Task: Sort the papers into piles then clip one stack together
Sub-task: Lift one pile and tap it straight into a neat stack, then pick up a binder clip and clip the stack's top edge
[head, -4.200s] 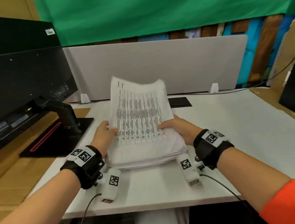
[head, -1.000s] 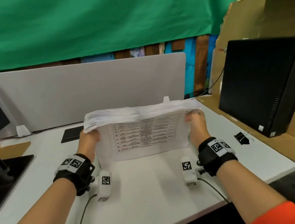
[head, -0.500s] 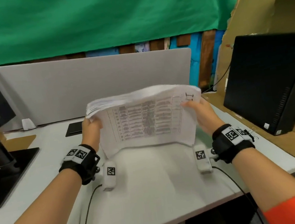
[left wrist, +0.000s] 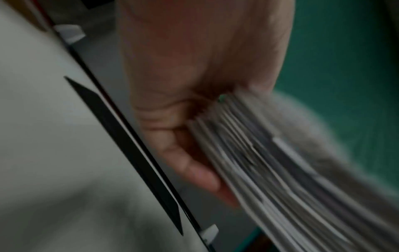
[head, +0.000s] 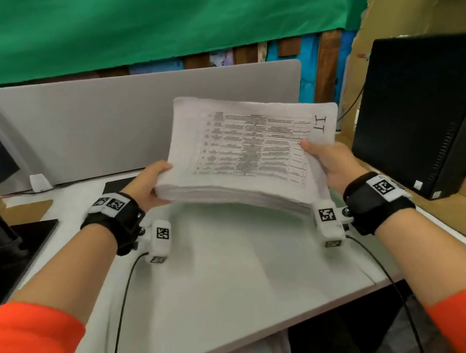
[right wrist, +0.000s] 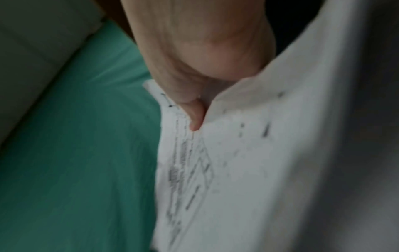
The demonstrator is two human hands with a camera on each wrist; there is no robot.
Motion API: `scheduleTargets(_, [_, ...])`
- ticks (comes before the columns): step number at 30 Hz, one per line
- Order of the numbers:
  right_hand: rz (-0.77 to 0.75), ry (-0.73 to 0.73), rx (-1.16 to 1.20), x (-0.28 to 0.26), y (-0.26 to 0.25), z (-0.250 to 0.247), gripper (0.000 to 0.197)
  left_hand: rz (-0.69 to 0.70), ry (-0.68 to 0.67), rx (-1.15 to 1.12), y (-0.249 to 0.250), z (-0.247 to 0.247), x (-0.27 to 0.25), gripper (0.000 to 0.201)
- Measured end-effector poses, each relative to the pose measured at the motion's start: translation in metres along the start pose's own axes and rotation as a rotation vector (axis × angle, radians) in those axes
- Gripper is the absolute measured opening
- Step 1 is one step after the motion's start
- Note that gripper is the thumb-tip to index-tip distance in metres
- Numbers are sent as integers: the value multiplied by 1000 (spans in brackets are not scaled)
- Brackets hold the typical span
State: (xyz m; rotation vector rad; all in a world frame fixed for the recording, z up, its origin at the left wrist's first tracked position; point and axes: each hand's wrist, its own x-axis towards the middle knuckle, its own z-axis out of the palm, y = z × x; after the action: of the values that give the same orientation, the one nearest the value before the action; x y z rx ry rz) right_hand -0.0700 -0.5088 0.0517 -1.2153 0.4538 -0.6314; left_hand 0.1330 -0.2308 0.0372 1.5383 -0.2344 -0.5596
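Above the desk [head: 225,282], both hands' fingers [left wrist: 194,170] pinch a thick, sagging paper stack [head: 252,149] printed with tables.

The top sheet of the paper stack [head: 251,146] carried a large handwritten mark near its right edge that read like "11" or "II", turned sideways. Its printed table rows were too blurred to read. Black-and-white square code tags sat on both wristbands [head: 114,205], unreadable as text.
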Motion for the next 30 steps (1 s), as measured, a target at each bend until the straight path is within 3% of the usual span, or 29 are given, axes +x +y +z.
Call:
scheduleTargets(3, [176,51,95,0,6,-9,19,11,-160,-233,-11,8,-2,29])
scheduleTargets(5, [236,60,132,-1,17,-10,16,100,-141,-410,-18,23,0,40])
scheduleTargets(9, [271,14,185,-9,36,-6,16,240,191,-663,-24,59,6,60])
scheduleTargets(11, [261,-7,139,-12,42,-7,22,282,319,-613,-28,66,11,71])
scheduleTargets(14, [287,-57,-118,-20,49,-15,34,315,410,-398,-44,59,23,70])
scheduleTargets(17, [234,-109,-638,-26,42,-30,30,217,452,-189,-70,41,39,63])
scheduleTargets(19, [153,37,-991,-11,27,-52,44,165,466,-90,-82,38,41,59])
scheduleTargets(21, [153,260,-1297,13,11,-83,57,164,426,-57,-85,39,39,53])
scheduleTargets(23, [246,499,-1500,36,6,-123,58,154,341,-44,-81,44,36,53])
scheduleTargets(24, [312,534,-1542,41,6,-138,56,144,295,-30,-80,47,35,54])
scheduleTargets(27, [365,410,-1579,42,13,-155,43,102,156,-18,-81,56,31,51])
scheduleTargets(30, [348,386,-1538,41,11,-136,25,22,39,-22,-86,61,27,50])
